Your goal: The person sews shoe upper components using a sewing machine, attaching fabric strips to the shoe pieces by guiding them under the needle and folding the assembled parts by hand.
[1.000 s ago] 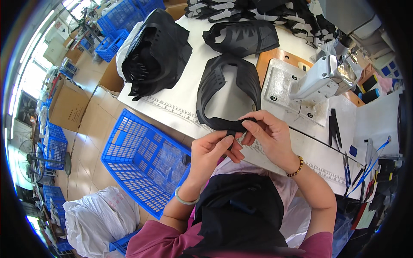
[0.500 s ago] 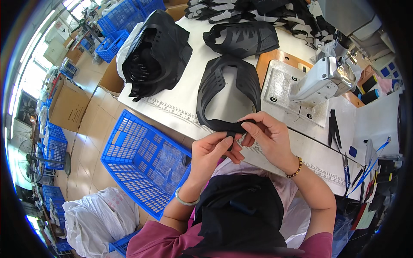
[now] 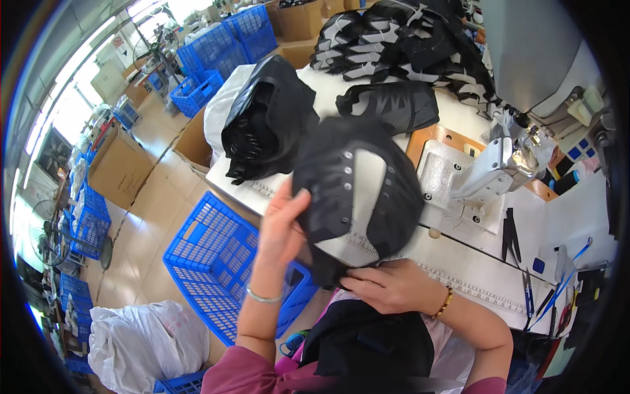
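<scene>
A black shoe upper (image 3: pixel 323 197) is raised off the table edge, slightly smeared by motion, its eyelet rows and central opening facing me. My left hand (image 3: pixel 283 226) grips its left side, thumb on the near face and the other fingers partly hidden. At the lower end, my right hand (image 3: pixel 387 287) is closed on the black collar edge. Behind it a second black upper (image 3: pixel 410 105) lies flat on the white table (image 3: pixel 328 82). To the left stands a bundle of nested black uppers (image 3: pixel 289 98).
A sewing machine (image 3: pixel 485 171) stands right of the upper. Scissors (image 3: pixel 527 295) and black strips (image 3: pixel 510 236) lie at the table's right. A heap of black-and-grey pieces (image 3: pixel 374 46) covers the back. A blue crate (image 3: pixel 210 253) and white sack (image 3: pixel 147 345) are at lower left.
The upper has been lifted from the table and turned toward me. My left hand has moved up along its left side; my right hand has come down nearer my body. The view has shifted.
</scene>
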{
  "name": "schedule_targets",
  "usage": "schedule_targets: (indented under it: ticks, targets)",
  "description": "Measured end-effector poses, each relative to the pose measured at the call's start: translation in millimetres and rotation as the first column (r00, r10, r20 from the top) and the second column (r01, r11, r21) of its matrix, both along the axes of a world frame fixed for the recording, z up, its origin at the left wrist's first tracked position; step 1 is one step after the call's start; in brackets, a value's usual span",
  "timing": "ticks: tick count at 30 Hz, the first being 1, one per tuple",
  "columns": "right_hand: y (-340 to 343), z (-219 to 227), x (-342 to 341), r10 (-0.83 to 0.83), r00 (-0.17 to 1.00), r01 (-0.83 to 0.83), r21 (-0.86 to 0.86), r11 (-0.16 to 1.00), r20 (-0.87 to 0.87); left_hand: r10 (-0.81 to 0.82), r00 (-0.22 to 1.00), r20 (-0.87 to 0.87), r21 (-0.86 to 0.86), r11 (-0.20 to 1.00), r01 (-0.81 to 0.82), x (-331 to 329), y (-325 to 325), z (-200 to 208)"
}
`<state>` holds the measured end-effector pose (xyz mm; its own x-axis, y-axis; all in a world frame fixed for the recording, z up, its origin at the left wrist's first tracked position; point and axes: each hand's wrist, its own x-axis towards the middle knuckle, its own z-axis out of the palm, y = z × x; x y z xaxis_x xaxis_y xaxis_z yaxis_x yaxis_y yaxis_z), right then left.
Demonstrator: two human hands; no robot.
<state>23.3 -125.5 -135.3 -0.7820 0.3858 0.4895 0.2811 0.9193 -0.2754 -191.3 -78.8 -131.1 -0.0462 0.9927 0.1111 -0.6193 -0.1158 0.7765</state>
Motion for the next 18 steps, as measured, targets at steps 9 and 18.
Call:
schedule_targets:
  ticks: [9,18]
  targets:
    - [2,2,20,-0.131,0.986,0.120,0.104,0.987,0.100,0.593,0.357,-0.721,0.487,0.801,-0.348,-215,129,-16]
    - [-85,69,195,-0.539,0.379,0.921,0.361,0.144,-0.752,0.565,0.420,-0.710,0.477,0.825,-0.304,-157,225,13]
